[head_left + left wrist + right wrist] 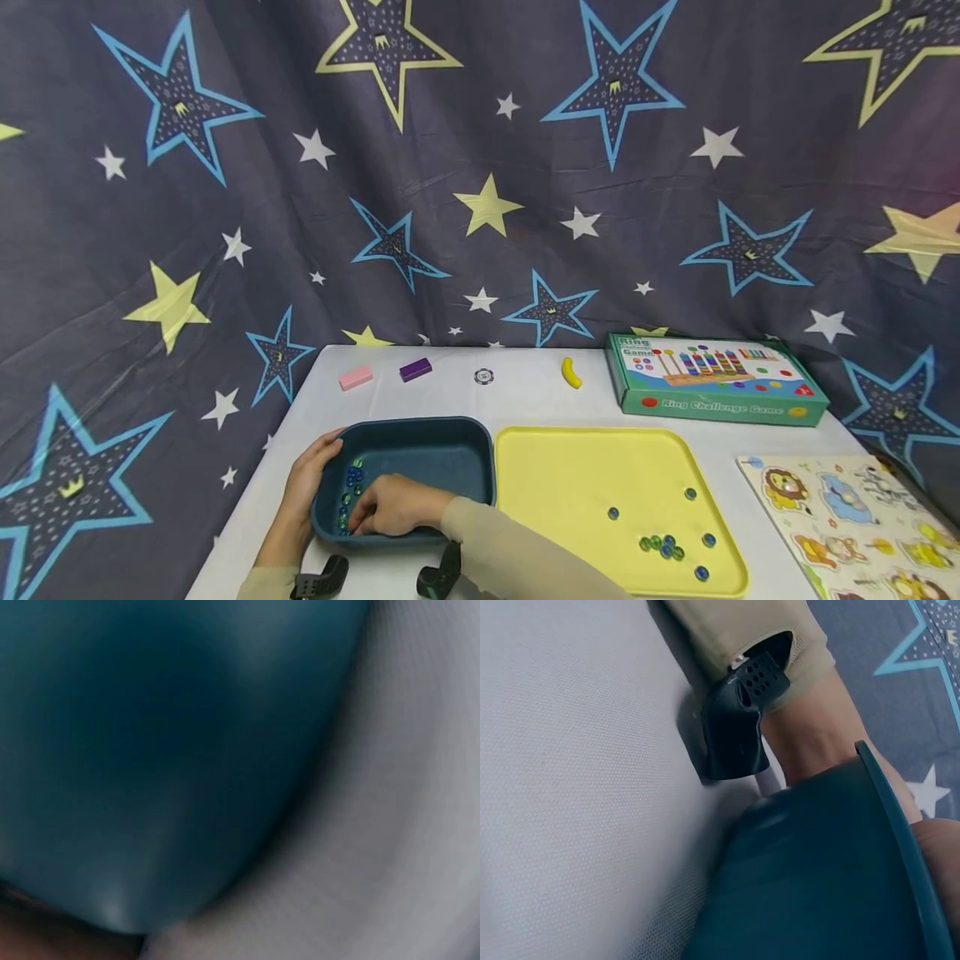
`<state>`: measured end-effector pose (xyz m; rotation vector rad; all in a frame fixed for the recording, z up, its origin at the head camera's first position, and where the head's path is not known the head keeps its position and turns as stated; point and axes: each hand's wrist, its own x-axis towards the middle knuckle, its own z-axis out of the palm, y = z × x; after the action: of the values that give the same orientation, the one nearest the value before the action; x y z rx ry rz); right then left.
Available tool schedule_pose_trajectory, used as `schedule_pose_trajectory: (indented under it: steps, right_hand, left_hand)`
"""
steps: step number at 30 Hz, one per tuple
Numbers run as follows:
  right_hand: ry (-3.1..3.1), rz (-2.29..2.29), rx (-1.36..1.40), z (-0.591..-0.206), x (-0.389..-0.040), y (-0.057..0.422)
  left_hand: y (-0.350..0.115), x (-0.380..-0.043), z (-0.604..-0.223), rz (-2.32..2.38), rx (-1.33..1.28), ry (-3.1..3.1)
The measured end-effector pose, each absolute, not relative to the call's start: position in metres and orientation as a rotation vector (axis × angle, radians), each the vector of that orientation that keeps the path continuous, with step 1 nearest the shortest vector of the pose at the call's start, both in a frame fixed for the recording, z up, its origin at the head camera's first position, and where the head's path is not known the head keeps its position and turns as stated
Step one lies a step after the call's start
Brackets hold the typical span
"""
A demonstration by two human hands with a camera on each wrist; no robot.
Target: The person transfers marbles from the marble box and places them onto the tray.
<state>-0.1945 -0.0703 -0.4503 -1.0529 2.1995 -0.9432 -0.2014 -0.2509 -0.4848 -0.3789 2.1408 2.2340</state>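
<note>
A dark teal tub [420, 423] stands at the left of the table, with several blue and green glass marbles [356, 475] gathered along the inside of its left wall. My left hand [307, 477] holds the tub's left side from outside. Inside the tub, my right hand [401, 504] reaches down with bent fingers, its fingertips at the marbles near the front left corner. Whether a marble is between those fingertips is hidden. The left wrist view shows the tub's outer wall [172, 780] close up and blurred. The right wrist view shows the tub's wall [817, 862] too.
A yellow tray [570, 500] right of the tub bears several marbles [667, 550]. Behind lie a pink block [356, 378], a purple block [416, 370], a poker chip [483, 377] and a toy banana [572, 373]. A green game box [720, 407] and an animal puzzle board [840, 517] lie right.
</note>
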Motion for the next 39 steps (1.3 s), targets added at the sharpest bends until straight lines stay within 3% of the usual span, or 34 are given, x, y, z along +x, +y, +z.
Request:
schedule_pose_trajectory:
  steps: [23, 39]
  right_hand:
    - [2.146, -1.080, -1.016, -0.449, -0.193, -0.064]
    - [2.309, -1.458, -0.961, -0.427, -0.198, -0.007]
  left_hand:
    - [-0.252, -0.203, -0.484, 2.244, -0.404, 2.137]
    - [-0.251, -0.202, -0.483, 2.241, -0.402, 2.129]
